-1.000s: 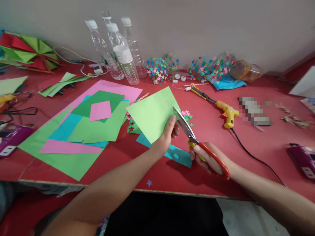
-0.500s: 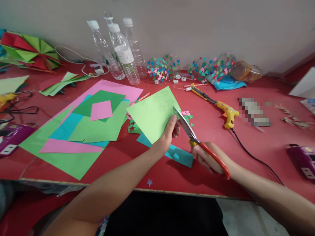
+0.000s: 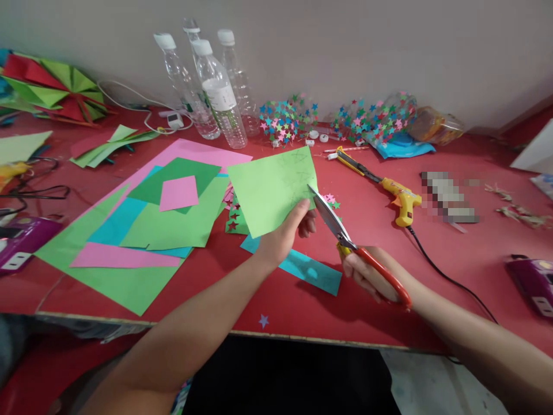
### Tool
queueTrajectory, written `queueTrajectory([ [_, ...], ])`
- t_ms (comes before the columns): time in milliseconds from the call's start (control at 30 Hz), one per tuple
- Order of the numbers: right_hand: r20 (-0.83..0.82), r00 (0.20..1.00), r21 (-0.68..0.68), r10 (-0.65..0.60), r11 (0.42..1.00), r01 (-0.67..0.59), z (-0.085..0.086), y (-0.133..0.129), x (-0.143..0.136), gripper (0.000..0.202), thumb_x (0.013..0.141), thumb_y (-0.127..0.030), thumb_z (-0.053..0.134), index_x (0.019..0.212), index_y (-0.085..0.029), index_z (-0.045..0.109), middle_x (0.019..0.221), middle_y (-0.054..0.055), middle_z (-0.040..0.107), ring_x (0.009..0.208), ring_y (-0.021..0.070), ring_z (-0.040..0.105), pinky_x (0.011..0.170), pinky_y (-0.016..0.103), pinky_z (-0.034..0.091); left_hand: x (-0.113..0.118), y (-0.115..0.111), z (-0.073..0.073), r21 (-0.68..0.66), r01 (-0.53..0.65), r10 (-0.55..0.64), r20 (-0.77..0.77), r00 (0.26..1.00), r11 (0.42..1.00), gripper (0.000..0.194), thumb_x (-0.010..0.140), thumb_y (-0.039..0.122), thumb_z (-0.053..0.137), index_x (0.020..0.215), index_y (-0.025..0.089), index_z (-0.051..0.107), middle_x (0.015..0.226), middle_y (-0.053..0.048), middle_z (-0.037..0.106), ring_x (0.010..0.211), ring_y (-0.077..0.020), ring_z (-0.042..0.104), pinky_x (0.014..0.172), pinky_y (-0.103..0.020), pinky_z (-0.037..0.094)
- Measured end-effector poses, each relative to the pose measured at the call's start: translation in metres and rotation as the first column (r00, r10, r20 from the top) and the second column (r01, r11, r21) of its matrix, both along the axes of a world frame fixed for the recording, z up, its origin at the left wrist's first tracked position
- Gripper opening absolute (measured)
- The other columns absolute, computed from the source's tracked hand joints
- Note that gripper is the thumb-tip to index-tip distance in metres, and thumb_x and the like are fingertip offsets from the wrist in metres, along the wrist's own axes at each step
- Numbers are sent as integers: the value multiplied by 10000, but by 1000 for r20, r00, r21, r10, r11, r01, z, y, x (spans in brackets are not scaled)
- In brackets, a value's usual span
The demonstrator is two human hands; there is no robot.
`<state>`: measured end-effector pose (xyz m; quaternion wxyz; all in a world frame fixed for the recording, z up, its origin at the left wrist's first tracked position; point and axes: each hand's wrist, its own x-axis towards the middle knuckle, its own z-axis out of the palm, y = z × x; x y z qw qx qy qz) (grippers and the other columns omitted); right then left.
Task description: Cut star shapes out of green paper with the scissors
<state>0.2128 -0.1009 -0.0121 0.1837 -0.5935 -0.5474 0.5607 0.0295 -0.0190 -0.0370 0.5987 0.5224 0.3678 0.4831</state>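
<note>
My left hand (image 3: 287,230) pinches a light green sheet of paper (image 3: 270,187) near its lower right edge, thumb on top. Faint pencilled star outlines show along the paper's right side. In my right hand (image 3: 367,274) is a pair of scissors (image 3: 330,216) with red handles, some yellow showing by the pivot. The blade tips lie at the sheet's right edge, just above my left thumb; whether they are cutting into it I cannot tell. Under my hands, a blue paper strip (image 3: 313,273) lies on the red table (image 3: 207,302), and small cut stars (image 3: 332,200) are partly hidden behind the scissors.
Layered coloured sheets (image 3: 112,288) cover the left of the table. Several plastic bottles (image 3: 222,104) stand against the wall beside star-covered clear bottles (image 3: 375,118). To the right lie a box cutter (image 3: 352,161), a yellow glue gun (image 3: 401,199) with its cord and a purple device (image 3: 533,282).
My left hand has turned the green sheet anticlockwise, so its top edge now lies flatter and its lower corner is higher. The scissors have shifted slightly right.
</note>
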Motion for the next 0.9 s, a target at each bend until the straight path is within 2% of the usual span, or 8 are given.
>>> queueTrajectory([
  [133, -8, 1000, -3, -1, 1000, 1, -3, 2, 1, 427, 840, -583, 436, 653, -200, 457, 378, -71, 391, 279, 66, 358, 337, 196, 264, -6, 7, 1, -29, -14, 17, 91, 996, 999, 274, 846, 397, 576, 715, 169, 652, 638, -20, 671, 541, -106, 577, 565, -259, 467],
  [333, 19, 999, 45, -47, 998, 46, -4, 4, 2, 401, 806, -560, 539, 652, -203, 442, 403, -76, 379, 311, 72, 363, 344, 203, 282, -11, 11, 10, -166, 94, -67, 162, 985, 982, 215, 805, 336, 600, 702, 160, 668, 649, -24, 666, 613, -126, 603, 641, -281, 487],
  [467, 53, 998, 166, -29, 986, 20, -8, 5, 5, 412, 807, -543, 573, 627, -209, 411, 434, -67, 383, 329, 71, 364, 349, 211, 267, -8, 13, 12, -192, 70, -20, 250, 968, 979, 129, 733, 276, 676, 691, 156, 658, 646, -1, 627, 607, -90, 555, 592, -238, 441],
  [567, 62, 998, 194, -12, 981, 0, -11, 5, 5, 417, 826, -533, 569, 624, -210, 400, 436, -67, 371, 337, 69, 358, 359, 215, 256, -6, 14, 12, -193, 31, 23, 272, 962, 981, 169, 714, 265, 701, 617, 155, 617, 596, 19, 557, 576, -66, 488, 560, -220, 394],
  [700, 41, 999, 152, 4, 988, -10, -7, 6, 7, 428, 825, -571, 559, 652, -205, 418, 442, -72, 368, 357, 72, 359, 377, 219, 271, -8, 15, 12, -131, -17, 42, 190, 981, 991, 281, 753, 308, 663, 535, 165, 558, 550, 25, 495, 549, -66, 438, 561, -228, 379],
  [900, 40, 991, 180, 126, 975, -132, -1, 6, 10, 468, 838, -618, 527, 668, -194, 424, 481, -62, 399, 403, 66, 361, 405, 213, 256, -19, 22, 8, 68, -99, 99, 6, 995, 993, 237, 757, 339, 667, 585, 178, 639, 571, 9, 570, 579, -95, 486, 571, -245, 382],
])
